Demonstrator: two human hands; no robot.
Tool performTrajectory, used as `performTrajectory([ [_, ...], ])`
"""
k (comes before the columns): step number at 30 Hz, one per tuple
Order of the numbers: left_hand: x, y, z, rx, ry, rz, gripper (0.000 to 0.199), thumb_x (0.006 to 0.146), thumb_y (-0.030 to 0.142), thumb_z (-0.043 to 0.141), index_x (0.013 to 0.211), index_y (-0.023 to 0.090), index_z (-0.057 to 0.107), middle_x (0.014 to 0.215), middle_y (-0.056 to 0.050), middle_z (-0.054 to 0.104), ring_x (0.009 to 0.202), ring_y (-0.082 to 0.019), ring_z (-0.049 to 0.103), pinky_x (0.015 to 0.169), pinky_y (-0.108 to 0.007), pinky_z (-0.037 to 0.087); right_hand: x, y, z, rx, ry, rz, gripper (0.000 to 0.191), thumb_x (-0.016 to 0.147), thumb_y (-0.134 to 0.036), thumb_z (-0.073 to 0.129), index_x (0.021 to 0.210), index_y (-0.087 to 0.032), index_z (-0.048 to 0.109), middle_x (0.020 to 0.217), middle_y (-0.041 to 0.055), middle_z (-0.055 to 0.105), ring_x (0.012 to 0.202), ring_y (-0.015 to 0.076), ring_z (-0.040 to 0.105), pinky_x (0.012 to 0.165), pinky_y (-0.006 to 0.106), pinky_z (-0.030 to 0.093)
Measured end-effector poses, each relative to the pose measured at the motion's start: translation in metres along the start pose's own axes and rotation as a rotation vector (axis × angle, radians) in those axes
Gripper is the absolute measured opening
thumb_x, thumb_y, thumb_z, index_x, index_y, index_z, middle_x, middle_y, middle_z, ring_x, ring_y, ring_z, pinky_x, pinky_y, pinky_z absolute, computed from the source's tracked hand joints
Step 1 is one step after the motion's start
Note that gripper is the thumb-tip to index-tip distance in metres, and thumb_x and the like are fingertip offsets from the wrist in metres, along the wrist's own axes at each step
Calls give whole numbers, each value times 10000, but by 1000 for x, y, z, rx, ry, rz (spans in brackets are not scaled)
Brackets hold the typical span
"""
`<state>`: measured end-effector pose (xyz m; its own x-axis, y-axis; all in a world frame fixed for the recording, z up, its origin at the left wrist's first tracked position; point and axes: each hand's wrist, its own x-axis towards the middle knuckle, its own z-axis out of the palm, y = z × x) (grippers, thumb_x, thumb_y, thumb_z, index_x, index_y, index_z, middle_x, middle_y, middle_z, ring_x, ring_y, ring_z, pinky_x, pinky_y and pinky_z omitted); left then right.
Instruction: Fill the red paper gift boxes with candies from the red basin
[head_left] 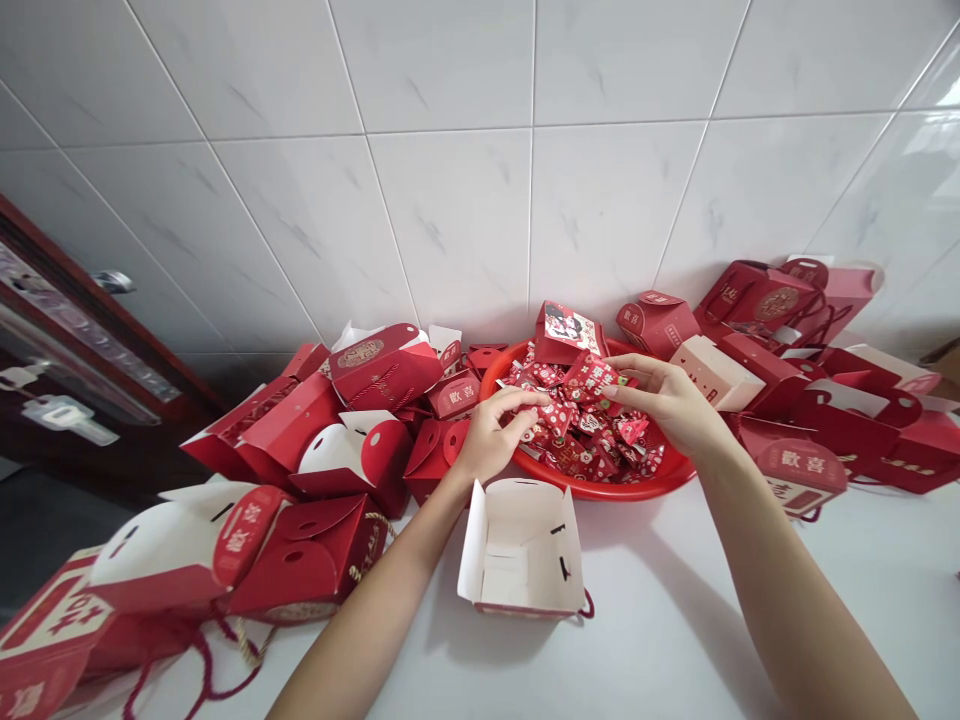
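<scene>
A red plastic basin (600, 490) holds a heap of red and pink wrapped candies (592, 445). My left hand (495, 428) reaches over its left side, with thumb and forefinger closed at a pink wrapped candy (553, 418). On the other side, my right hand (670, 398) pinches the edge of a larger red candy packet (589, 382) above the heap. In front of the basin, an unfolded gift box (517, 550) stands with its top open and its white inside showing. I see no candies in it.
Several red gift boxes (300, 545) with rope handles crowd the left side. More red boxes (802, 465) are piled at the right. One small red box (568, 335) rests at the basin's back rim. A tiled wall (450, 220) rises behind the white table (645, 620).
</scene>
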<state>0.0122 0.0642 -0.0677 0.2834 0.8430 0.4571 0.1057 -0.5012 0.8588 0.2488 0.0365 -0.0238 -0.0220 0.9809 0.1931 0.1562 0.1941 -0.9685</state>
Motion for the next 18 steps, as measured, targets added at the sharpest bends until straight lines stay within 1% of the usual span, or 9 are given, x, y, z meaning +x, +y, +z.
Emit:
performTrajectory([
  [4,0,1,0,-6,8,-6,211,835,210,603,920,202,796,997,-60,753,945,-211,676,860,-324,522,1,1,-6,-80,25,-8,494,674,-482,862,1065,-212,725,938,60,761,763,225,678,730,389,555],
  [9,0,1,1,5,19,0,215,837,207,604,925,208,800,1014,-55,761,970,-213,680,933,-339,513,1,1,-9,-159,42,3,462,676,-450,839,1054,-208,729,972,72,775,843,269,703,760,412,568],
  [12,0,0,1,2,22,-1,218,836,198,603,924,214,802,1021,-53,764,972,-214,680,939,-340,512,2,0,-10,-252,64,-7,430,687,-412,811,1052,-197,736,997,85,777,867,281,699,773,420,561],
  [15,0,0,1,6,19,-4,222,838,197,599,927,213,802,1019,-53,763,968,-212,679,932,-336,512,3,1,-13,-328,82,-22,397,693,-374,771,1042,-186,745,1066,96,775,905,294,697,810,430,547],
  [18,0,1,0,21,8,-6,220,841,207,599,933,209,799,1015,-54,758,961,-210,678,918,-330,511,4,3,-17,-374,69,-19,349,694,-352,726,1001,-188,753,1023,83,785,850,285,693,781,418,532],
])
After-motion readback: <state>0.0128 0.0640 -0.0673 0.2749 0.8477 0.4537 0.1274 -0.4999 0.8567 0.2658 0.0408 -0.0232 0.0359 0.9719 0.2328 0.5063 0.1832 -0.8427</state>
